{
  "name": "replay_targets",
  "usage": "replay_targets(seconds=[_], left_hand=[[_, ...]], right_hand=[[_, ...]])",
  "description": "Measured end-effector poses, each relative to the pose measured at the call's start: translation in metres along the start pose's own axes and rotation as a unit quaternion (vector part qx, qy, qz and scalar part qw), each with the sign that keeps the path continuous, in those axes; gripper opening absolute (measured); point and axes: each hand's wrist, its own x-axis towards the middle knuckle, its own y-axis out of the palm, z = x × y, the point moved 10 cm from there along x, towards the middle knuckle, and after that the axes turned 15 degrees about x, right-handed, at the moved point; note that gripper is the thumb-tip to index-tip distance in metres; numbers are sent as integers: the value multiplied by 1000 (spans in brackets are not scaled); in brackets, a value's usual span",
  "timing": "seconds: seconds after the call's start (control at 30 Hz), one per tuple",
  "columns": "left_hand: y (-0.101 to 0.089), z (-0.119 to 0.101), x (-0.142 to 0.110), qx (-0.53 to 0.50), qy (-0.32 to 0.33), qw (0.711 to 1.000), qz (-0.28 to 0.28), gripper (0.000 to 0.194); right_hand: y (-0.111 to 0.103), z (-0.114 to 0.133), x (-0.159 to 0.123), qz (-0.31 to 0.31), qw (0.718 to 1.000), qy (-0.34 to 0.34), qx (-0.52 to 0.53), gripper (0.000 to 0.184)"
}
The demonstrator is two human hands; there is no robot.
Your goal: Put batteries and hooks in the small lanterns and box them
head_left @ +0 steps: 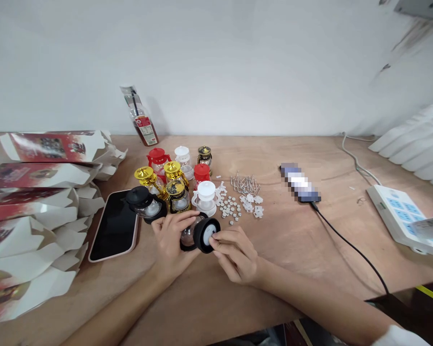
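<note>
My left hand (175, 240) is wrapped round a small black lantern (204, 238) with a clear globe. It is tipped on its side, its base facing right. A round white insert (210, 234) sits in that base. The fingertips of my right hand (234, 252) are pinched together against the insert; anything between them is hidden. Just beyond stand more mini lanterns: a black one (144, 204), a white one (205, 197), gold ones (149, 180) and red ones (159, 158). To their right lie several button cells (231, 209), white plastic pieces (251, 204) and thin metal wire handles (244, 184).
Red and white cartons (46, 206) are stacked at the left, beside a dark-screened phone (116, 226). A bottle (144, 125) stands near the wall. On the right are a phone (299, 182) on a black cable (350, 245), a power strip (404, 216) and white packaging (418, 142).
</note>
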Motion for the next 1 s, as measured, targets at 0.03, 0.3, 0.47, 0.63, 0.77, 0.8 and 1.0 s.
replay_targets(seconds=[0.03,0.3,0.47,0.63,0.77,0.8,1.0], left_hand=[[0,0,0,2,2,1000,-1,29],[0,-4,5,-34,20,999,8,24],[6,-25,3,-93,57,992,59,35],[2,-39,1,-146,83,984,63,37],[-1,-25,-3,-135,43,990,27,36],[0,-22,-4,-136,35,990,25,36],[0,-25,-1,-128,34,991,27,33]], right_hand=[[0,-1,0,-1,1000,5,4,31],[5,-1,1,41,999,0,-3,35],[-28,-12,7,-36,997,-41,-52,33],[-67,-111,12,18,957,214,-197,11],[-80,-172,-5,121,865,391,-290,11],[-81,-177,-6,128,857,403,-293,12],[-72,-186,-14,184,825,450,-288,16]])
